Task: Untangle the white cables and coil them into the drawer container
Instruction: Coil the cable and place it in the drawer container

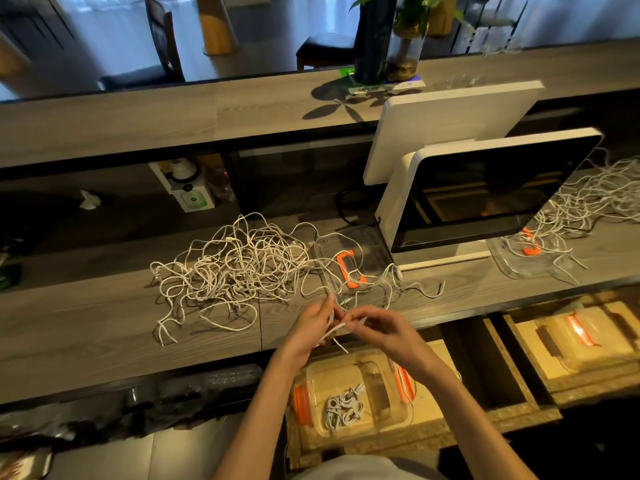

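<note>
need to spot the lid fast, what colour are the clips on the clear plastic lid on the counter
Orange clips on the clear plastic lid, seen in the head view.

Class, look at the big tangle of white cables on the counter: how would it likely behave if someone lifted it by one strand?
The white cable tangle looks floppy: its strands lie in loose, limp loops. Lifting one strand would probably drag neighbours along, since many loops cross. It seems light, as the thin cable sags between both hands.
</note>
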A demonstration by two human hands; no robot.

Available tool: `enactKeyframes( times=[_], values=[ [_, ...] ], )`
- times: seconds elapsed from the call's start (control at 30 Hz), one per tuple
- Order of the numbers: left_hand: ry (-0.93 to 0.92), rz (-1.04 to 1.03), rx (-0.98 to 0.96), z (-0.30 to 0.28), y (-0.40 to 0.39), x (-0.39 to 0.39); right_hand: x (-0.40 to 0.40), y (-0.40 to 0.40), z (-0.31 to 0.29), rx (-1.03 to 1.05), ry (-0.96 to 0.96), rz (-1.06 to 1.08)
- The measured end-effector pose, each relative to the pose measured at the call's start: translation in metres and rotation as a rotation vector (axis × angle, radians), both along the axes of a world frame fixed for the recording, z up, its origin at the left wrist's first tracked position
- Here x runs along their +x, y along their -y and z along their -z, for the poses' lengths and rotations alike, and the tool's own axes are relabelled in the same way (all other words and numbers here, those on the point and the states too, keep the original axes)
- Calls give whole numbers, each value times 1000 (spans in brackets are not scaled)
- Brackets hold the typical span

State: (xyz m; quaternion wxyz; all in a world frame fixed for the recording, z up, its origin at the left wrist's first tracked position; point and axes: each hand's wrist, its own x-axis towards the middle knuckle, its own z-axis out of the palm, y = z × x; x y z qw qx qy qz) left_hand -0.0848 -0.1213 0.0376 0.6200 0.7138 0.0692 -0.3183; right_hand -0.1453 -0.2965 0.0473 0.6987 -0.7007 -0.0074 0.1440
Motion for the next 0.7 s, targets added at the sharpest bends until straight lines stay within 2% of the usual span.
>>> enactKeyframes(
  times=[0.1, 0.17, 0.27, 0.37, 0.6, 0.7],
  values=[
    [-198, 77, -158, -2, -1, -5, 8, 3, 2, -64, 22, 196],
    [-217, 185, -229, -5, -2, -9, 10, 4, 6, -119, 42, 250],
    [-181, 297, -329, -10, -5, -15, 12, 7, 11, -172, 61, 260],
    [-104, 333, -316, -11, -9, -17, 10, 10, 13, -188, 71, 222],
    [68, 224, -221, -14, -29, -15, 4, 43, 10, -243, 99, 254],
    [134, 188, -184, -12, -26, -16, 3, 51, 9, -270, 132, 205]
  ],
)
